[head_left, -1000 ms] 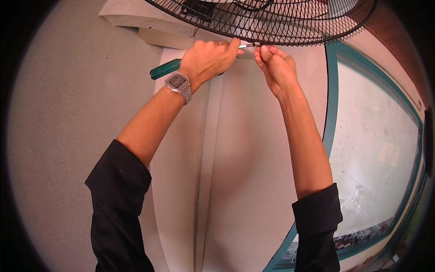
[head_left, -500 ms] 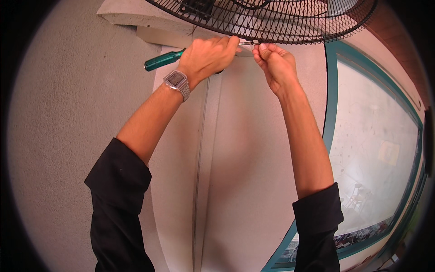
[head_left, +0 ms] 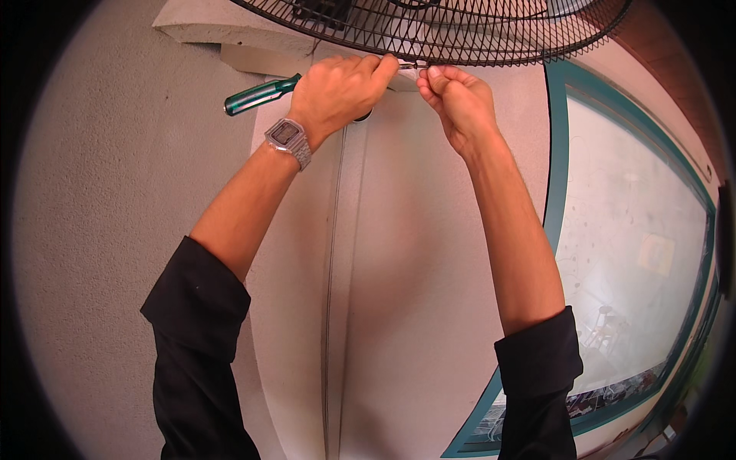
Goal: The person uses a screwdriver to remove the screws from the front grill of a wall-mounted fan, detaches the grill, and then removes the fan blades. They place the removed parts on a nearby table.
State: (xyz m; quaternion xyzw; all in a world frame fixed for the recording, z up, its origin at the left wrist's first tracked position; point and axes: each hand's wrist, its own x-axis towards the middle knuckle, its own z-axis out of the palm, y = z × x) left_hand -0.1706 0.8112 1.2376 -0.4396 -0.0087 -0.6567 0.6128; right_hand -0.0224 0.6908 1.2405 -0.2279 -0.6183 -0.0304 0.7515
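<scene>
A black wire fan guard [head_left: 460, 34] fills the top of the view. My left hand [head_left: 337, 90] grips a screwdriver with a green handle [head_left: 257, 94]; its shaft points right to the guard's lower rim. My right hand [head_left: 458, 100] is pinched on something small at that same rim, just right of the screwdriver tip. What the fingers pinch is too small to tell. A silver wristwatch [head_left: 290, 140] sits on my left wrist. Both black sleeves are pushed up the forearms.
A pale plaster wall [head_left: 100, 253] lies behind my arms, with a white vertical conduit [head_left: 337, 307] running down it. A teal-framed window [head_left: 636, 230] is at the right. A concrete ledge [head_left: 199, 23] sits above left.
Both hands stay at the guard's rim. The green handle has swung slightly, its end now a little lower and further left.
</scene>
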